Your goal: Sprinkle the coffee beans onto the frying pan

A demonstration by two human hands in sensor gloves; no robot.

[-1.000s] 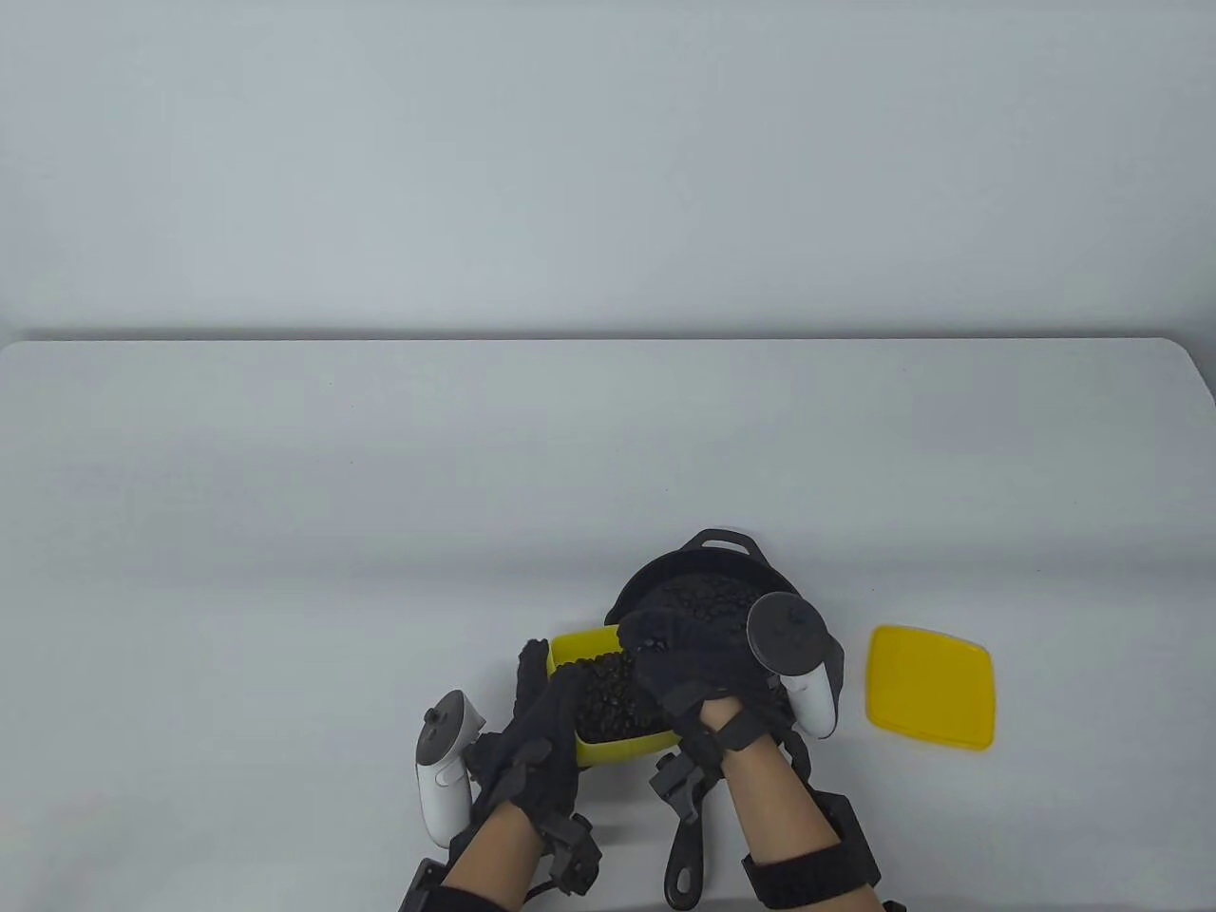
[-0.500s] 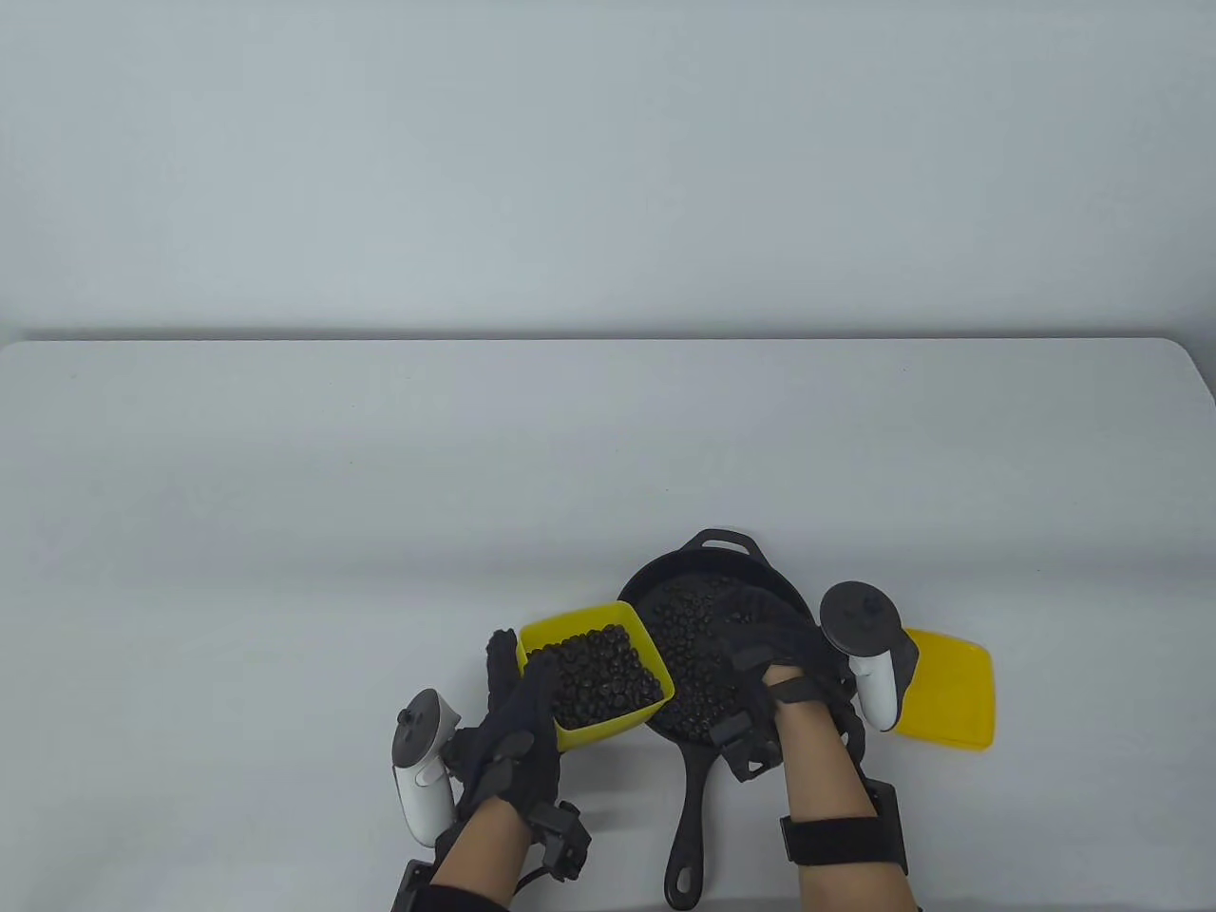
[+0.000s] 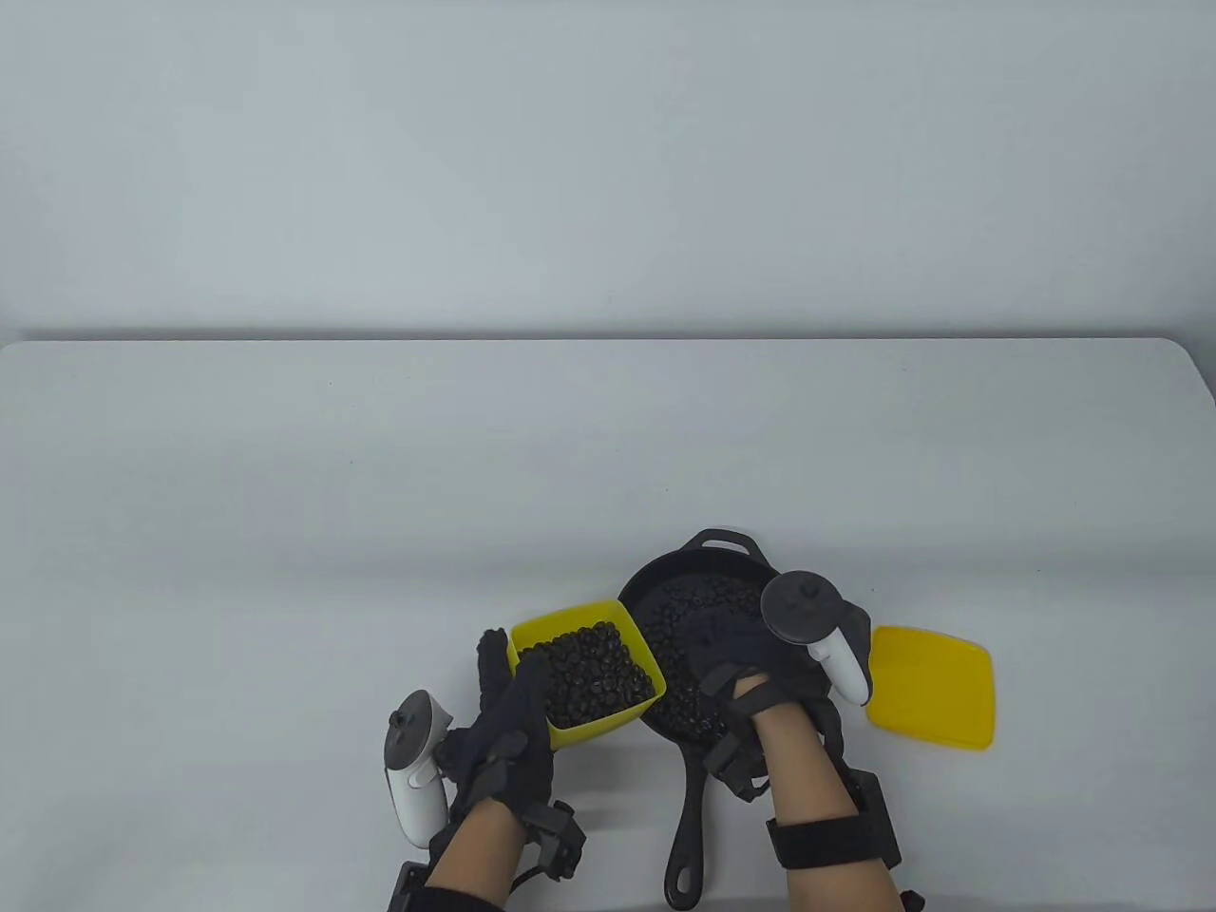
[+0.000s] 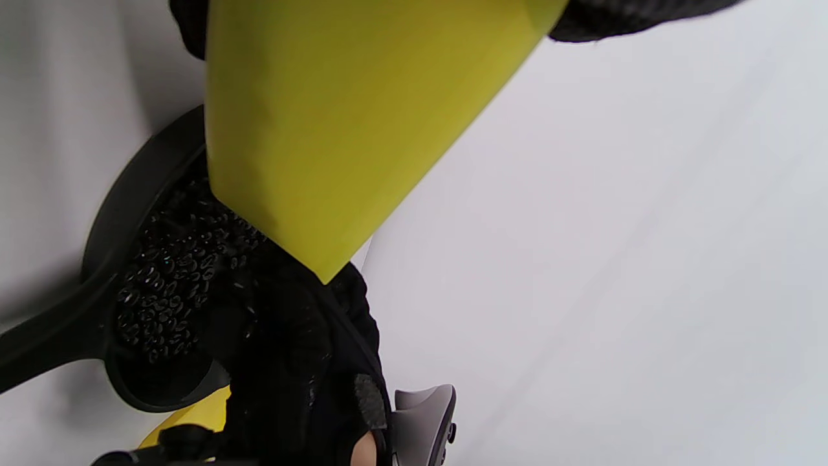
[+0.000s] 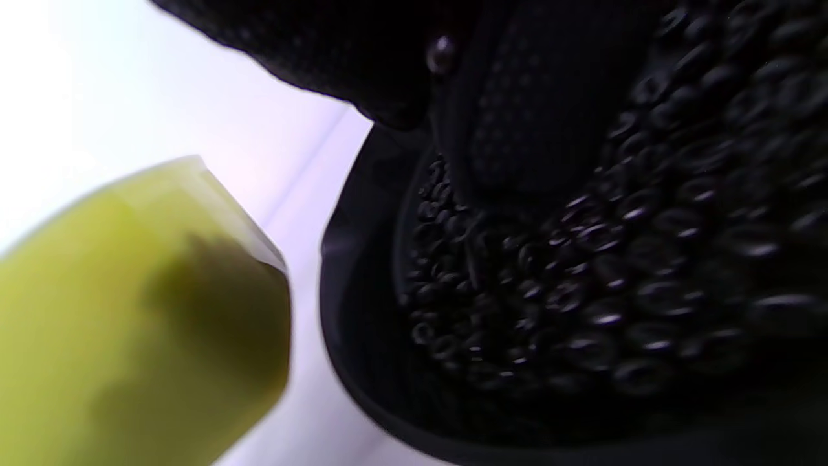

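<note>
The left hand (image 3: 508, 736) came up from the bottom of the frame, a bit left of the middle. It gripped the yellow box (image 3: 587, 676) by its left wall, with the thumb over the near rim and the other fingers (image 3: 492, 657) on the outside. The box was full of dark coffee beans (image 3: 594, 673). In the left wrist view the box looked lifted, with its corner over the pan.

The black frying pan (image 3: 676, 570) sat on the white desk (image 3: 380, 522), just to the right of the box, low in the frame. Its long handle (image 3: 686, 836) pointed to the bottom edge. More beans lay inside the pan.

The right hand (image 3: 736, 655) was low over the beans in the pan, palm down, with the fingers curled. I cannot tell if it held any beans. In the right wrist view, the gloved fingers (image 5: 517, 123) touched the pile.

A yellow lid (image 3: 933, 687) lay flat on the desk, near the pan on its right.
</note>
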